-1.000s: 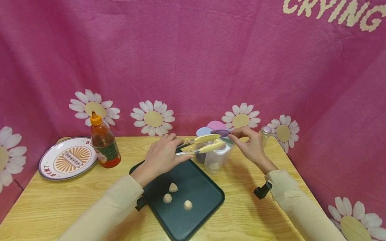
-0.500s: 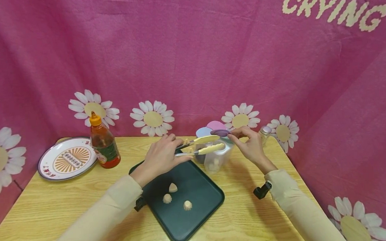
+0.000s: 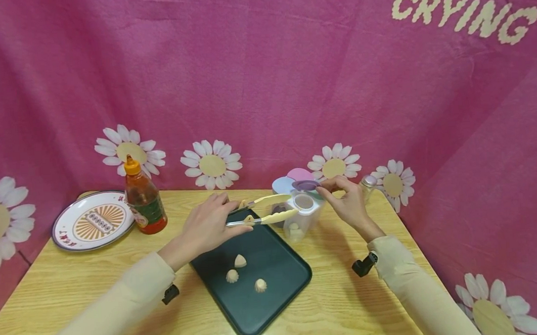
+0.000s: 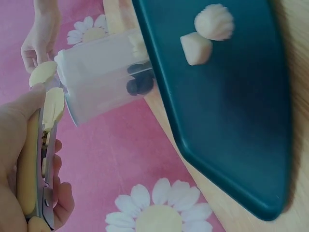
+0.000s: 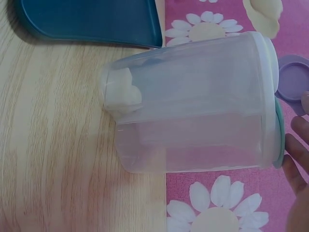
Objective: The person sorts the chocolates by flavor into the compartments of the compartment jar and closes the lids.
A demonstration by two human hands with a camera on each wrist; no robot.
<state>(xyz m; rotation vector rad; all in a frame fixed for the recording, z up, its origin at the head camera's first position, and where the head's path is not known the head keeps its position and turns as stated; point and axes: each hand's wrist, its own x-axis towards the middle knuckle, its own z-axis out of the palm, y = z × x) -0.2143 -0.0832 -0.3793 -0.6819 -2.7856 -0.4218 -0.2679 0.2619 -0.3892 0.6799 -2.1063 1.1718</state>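
Observation:
My left hand point(image 3: 205, 224) grips a pair of metal tongs point(image 3: 277, 217) with yellow tips. The tips are spread, with nothing between them, just left of a clear lidded container's round opening point(image 3: 304, 201). With my right hand point(image 3: 347, 204) I pinch the raised purple flap lid point(image 3: 305, 185) of that container point(image 5: 203, 96). Pale pieces point(image 5: 123, 89) lie at the bottom of one compartment, and dark pieces point(image 4: 140, 81) in another. On the dark tray point(image 3: 276, 309) sit three small pale moulded pieces: a pointed one point(image 3: 240, 260) and two ridged ones point(image 3: 260, 285).
A sauce bottle point(image 3: 145, 204) stands at the back left beside an oval plate point(image 3: 71, 223). Behind my right hand is a small shaker point(image 3: 368, 182). Blue point(image 3: 283, 185) and pink lids point(image 3: 299, 174) cap the container's other compartments. A pink cloth point(image 3: 255, 87) hangs behind the table.
My left hand has drawn the tongs left, away from the container's opening. A pale piece near the tips a second ago no longer shows there. My right hand stays on the purple lid.

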